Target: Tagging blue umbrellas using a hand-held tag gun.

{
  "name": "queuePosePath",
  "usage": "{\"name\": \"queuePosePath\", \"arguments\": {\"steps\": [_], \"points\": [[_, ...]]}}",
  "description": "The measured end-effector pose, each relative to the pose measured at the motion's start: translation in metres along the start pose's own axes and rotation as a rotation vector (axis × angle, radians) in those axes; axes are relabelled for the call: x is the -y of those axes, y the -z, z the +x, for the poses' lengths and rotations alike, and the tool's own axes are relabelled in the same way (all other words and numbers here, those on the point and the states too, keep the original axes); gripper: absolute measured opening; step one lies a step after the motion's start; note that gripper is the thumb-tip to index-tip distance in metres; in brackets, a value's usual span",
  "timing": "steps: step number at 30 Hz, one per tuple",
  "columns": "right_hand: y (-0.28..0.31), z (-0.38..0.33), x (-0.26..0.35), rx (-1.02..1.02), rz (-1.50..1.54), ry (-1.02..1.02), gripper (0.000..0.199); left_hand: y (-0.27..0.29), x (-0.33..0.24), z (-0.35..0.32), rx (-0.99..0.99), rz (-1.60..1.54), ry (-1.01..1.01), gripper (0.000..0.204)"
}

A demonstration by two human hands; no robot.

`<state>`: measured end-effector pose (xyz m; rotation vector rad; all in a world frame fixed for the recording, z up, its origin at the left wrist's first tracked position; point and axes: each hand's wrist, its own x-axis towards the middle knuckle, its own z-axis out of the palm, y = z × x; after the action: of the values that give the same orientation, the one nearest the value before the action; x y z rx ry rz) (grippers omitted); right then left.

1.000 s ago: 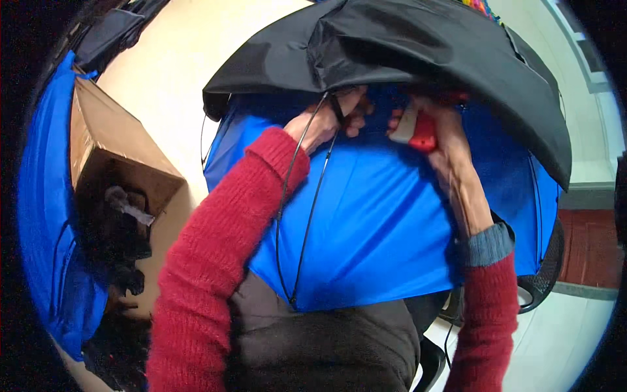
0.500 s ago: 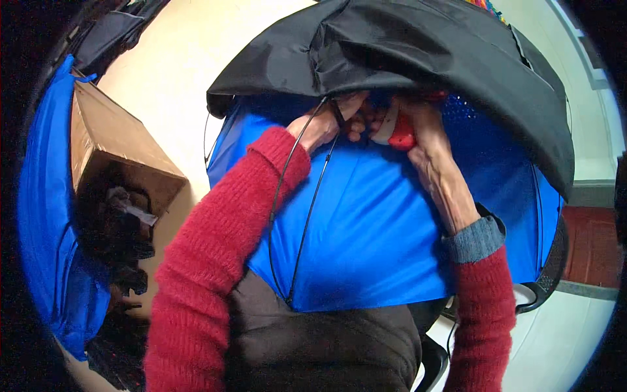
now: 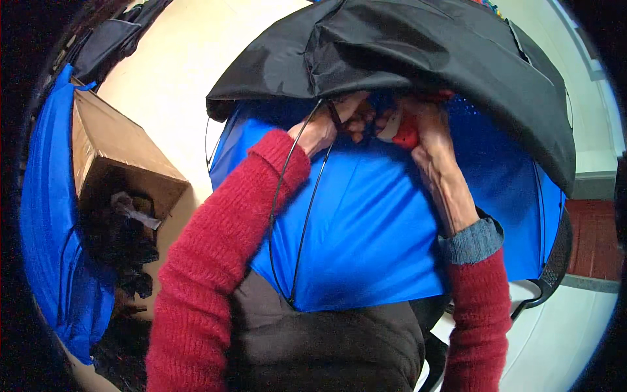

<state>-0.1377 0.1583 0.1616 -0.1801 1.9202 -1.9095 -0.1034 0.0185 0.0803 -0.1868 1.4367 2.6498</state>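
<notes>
Our right hand clamps fingers on a small red object; left hand curls, grip unclear, black fabric flap overhanging, brown cardboard box left.

Box left of bag (seemingly floor-level)

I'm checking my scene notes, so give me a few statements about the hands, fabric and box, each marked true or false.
1. Both hands are at the edge of the black fabric. True.
2. The right hand is at a green thing. False: it is a red thing.
3. The cardboard box lies on the person's right. False: on their left.
4. The left hand touches a thin black cord. True.
5. The blue fabric lies over the black fabric. False: it lies under it.
</notes>
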Motion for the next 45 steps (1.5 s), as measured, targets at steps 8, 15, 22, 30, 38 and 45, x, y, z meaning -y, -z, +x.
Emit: {"name": "queuePosePath", "arguments": {"steps": [8, 15, 22, 30, 38, 45], "points": [[-0.016, -0.013, -0.006, -0.048, 0.002, -0.115, 0.021, 0.003, -0.007, -0.006, 0.102, 0.042, 0.046, 0.038], [0.004, -0.012, -0.01, 0.096, 0.376, -0.217, 0.023, 0.009, 0.002, -0.002, 0.117, 0.18, 0.021, 0.044], [0.012, 0.002, -0.023, 0.152, 0.411, -0.181, 0.023, 0.001, -0.009, -0.007, 0.088, 0.217, 0.095, 0.043], [0.018, -0.001, -0.016, 0.243, 0.392, -0.21, 0.023, 0.004, 0.0, -0.003, 0.15, 0.165, 0.067, 0.041], [0.015, 0.003, -0.015, 0.307, 0.412, -0.223, 0.023, -0.007, -0.006, -0.01, 0.039, 0.211, 0.088, 0.041], [0.026, 0.015, -0.04, 0.365, 0.397, -0.078, 0.014, -0.002, 0.002, -0.005, 0.082, 0.187, 0.063, 0.036]]}}
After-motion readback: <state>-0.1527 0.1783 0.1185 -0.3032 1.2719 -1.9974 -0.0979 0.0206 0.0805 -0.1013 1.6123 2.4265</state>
